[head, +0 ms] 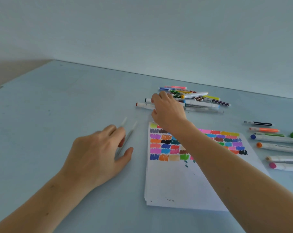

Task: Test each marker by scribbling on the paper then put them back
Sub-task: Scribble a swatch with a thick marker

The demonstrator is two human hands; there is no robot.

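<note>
Nearest you, the paper point(184, 182) lies on the pale blue table point(58, 106), its far half filled with coloured scribble patches. Left of it your left hand point(98, 155) loosely holds a blurred, pale pen point(128, 132) between its fingers. Your right hand point(167, 110) reaches over the paper into the far pile of markers point(199, 98), fingers curled down among them, though whether they hold one I cannot tell; more markers point(276, 143) lie right of the paper.

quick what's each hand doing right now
Left hand: holds a blurred clear pen.
Right hand: over the marker pile; grip cannot be told.
</note>
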